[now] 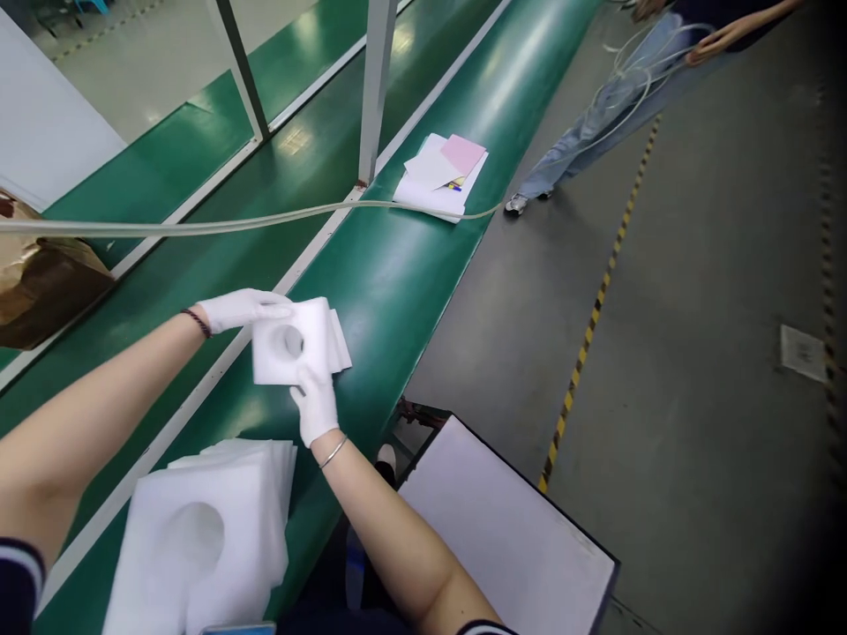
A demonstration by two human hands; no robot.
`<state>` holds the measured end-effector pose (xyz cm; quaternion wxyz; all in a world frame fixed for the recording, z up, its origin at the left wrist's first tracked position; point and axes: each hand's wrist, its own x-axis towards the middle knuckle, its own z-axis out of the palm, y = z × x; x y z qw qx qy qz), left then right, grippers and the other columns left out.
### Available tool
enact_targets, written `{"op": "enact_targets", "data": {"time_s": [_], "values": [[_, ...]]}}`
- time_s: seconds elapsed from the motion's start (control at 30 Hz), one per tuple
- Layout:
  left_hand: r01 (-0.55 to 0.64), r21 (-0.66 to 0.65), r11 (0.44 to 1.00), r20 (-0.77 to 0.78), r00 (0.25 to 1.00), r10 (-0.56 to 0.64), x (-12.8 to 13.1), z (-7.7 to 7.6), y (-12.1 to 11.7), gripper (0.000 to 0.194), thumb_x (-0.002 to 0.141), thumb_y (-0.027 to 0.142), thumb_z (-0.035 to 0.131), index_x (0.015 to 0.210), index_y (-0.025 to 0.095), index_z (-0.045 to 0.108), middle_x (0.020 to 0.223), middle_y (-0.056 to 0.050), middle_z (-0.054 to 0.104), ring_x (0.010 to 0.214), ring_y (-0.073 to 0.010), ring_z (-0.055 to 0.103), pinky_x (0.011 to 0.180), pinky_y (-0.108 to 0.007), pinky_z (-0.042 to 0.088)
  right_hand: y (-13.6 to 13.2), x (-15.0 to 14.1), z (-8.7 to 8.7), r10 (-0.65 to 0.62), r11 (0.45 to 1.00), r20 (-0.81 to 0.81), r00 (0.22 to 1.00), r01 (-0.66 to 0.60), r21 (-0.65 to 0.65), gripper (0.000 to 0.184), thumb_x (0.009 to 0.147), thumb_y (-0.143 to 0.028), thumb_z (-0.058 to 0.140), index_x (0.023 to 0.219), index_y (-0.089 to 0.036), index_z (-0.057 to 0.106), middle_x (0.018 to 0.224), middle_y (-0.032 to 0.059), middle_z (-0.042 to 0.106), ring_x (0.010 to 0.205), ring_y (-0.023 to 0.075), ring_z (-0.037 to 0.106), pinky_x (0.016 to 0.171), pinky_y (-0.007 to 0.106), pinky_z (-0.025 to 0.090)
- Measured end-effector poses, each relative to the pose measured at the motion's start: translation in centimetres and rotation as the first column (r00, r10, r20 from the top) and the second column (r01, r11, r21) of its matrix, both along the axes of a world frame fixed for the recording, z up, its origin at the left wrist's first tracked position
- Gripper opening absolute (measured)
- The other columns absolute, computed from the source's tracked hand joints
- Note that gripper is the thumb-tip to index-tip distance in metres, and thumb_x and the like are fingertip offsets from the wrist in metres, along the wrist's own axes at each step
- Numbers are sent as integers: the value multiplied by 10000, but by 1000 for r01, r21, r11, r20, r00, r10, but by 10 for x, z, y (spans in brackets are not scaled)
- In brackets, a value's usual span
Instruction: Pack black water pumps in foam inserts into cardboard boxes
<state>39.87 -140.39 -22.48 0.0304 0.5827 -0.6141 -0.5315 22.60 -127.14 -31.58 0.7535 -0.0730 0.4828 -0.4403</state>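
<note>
A white foam block (271, 366) with a round hole through it is on the green bench, between my two white-gloved hands. My left hand (244, 307) grips its top left edge, fingers laid along the top. From below, my right hand (316, 407) holds the lower right part, its fingertips close to the hole. More thin white pieces (340, 340) show just behind the block's right side. Nearer to me a stack of larger white foam pieces (244, 511) stands on the bench, the front one with a round hollow.
A pale hose (265, 220) stretches across the bench above my hands. Papers (423, 181) lie farther along the green bench (390, 265). At left is a brown paper bag (53, 282); at lower right, a flat-topped cart (509, 529). Another person (595, 115) holds coiled tubing.
</note>
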Motion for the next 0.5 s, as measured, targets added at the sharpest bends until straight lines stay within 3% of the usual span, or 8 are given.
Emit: {"op": "enact_targets", "data": {"time_s": [0.1, 0.17, 0.23, 0.37, 0.5], "values": [[36, 106, 994, 51, 998, -41, -30, -37, -13, 932, 653, 815, 649, 1336, 184, 585, 1433, -92, 572, 1340, -346, 481, 1179, -428, 348, -7, -11, -15, -86, 969, -38, 996, 92, 231, 693, 766, -351, 697, 1425, -358, 481, 1427, 21, 563, 1306, 255, 522, 1048, 489, 458], [49, 193, 980, 68, 996, -63, -44, -55, -22, 1055, 537, 831, 706, 1348, 173, 559, 1426, -128, 572, 1334, -380, 480, 1154, -466, 377, -8, -13, -26, -146, 959, -30, 989, 149, 240, 717, 756, -371, 713, 1430, -353, 467, 1426, 20, 569, 1301, 244, 531, 1077, 489, 433], [84, 255, 963, 21, 996, -92, -52, -61, -28, 1101, 493, 846, 708, 1332, 148, 558, 1366, -152, 614, 1278, -386, 531, 1090, -468, 445, -9, -17, -34, -236, 955, 23, 972, 227, 192, 725, 733, -377, 732, 1412, -331, 484, 1429, 22, 572, 1281, 226, 553, 1072, 448, 451], [98, 268, 958, -96, 993, -74, -64, -42, -17, 1030, 548, 822, 704, 1317, 154, 549, 1336, -133, 633, 1222, -335, 573, 1029, -398, 491, -8, -47, -29, -287, 957, 113, 951, 279, 82, 631, 703, -352, 719, 1308, -241, 576, 1363, 46, 625, 1222, 213, 601, 1044, 406, 492], [102, 87, 991, -122, 988, -91, -79, 7, 35, 869, 715, 759, 647, 1358, 186, 534, 1392, -108, 588, 1236, -318, 550, 1047, -388, 464, 3, -102, 19, -224, 958, 79, 971, 234, -166, 495, 677, -319, 705, 1155, -196, 659, 1254, 41, 688, 1183, 215, 619, 1110, 429, 448]]}}
